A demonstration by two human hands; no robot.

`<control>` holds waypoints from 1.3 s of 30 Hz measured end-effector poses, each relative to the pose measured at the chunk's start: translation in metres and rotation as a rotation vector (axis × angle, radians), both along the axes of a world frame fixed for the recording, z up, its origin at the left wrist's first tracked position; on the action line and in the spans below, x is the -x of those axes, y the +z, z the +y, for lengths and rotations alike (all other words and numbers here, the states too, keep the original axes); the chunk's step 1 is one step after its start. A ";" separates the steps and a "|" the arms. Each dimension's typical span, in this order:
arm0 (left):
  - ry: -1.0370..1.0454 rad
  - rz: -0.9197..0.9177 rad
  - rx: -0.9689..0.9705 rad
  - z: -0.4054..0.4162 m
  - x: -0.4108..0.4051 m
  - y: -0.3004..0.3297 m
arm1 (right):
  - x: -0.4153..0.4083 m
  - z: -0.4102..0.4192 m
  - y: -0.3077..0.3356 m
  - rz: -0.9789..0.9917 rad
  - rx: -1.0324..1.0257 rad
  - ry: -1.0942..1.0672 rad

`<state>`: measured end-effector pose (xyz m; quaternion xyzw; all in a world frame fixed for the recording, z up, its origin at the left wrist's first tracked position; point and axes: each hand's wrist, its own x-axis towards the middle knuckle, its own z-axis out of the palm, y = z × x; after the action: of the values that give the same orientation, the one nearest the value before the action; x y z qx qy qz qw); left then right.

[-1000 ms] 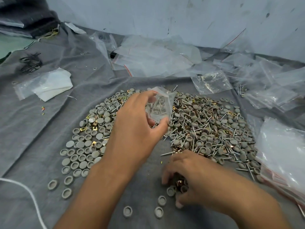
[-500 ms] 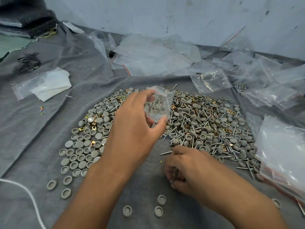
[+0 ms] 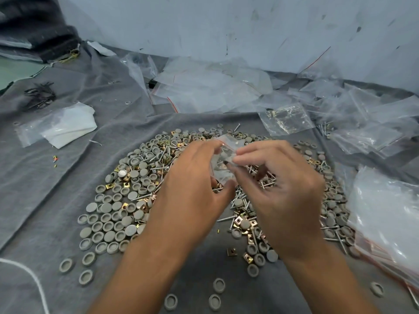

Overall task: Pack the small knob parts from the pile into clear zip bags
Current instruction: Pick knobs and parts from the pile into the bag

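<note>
A wide pile of grey round knob caps, brass square nuts and screws covers the grey cloth. Above its middle my left hand holds a small clear zip bag with a few parts inside, thumb below and fingers above. My right hand meets the bag from the right, its fingertips pinching at the bag's mouth; whether they hold a part is hidden. Both hands hover just over the pile.
Several empty clear zip bags lie strewn along the back wall. A filled bag sits behind the pile, a stack of bags lies at the right edge, and a bag with white paper lies at left. Loose caps dot the near cloth.
My right hand rose from the near edge of the pile up to the bag's mouth. The left hand with the bag stayed over the pile's middle.
</note>
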<state>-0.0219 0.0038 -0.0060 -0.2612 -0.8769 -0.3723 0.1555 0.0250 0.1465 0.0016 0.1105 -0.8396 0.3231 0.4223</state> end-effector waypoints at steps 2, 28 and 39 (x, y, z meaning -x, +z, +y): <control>-0.003 0.015 -0.029 0.001 0.000 0.000 | 0.006 -0.002 -0.004 -0.035 -0.067 -0.107; 0.216 -0.001 0.028 -0.009 0.006 0.002 | -0.005 0.037 -0.021 -0.911 -0.591 -0.235; 0.219 -0.020 0.033 -0.007 0.005 0.001 | 0.001 0.032 -0.027 -0.783 -0.537 -0.254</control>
<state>-0.0272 -0.0032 -0.0051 -0.1624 -0.9077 -0.3413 0.1822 0.0244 0.1783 -0.0253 -0.0174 -0.9959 0.0585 0.0674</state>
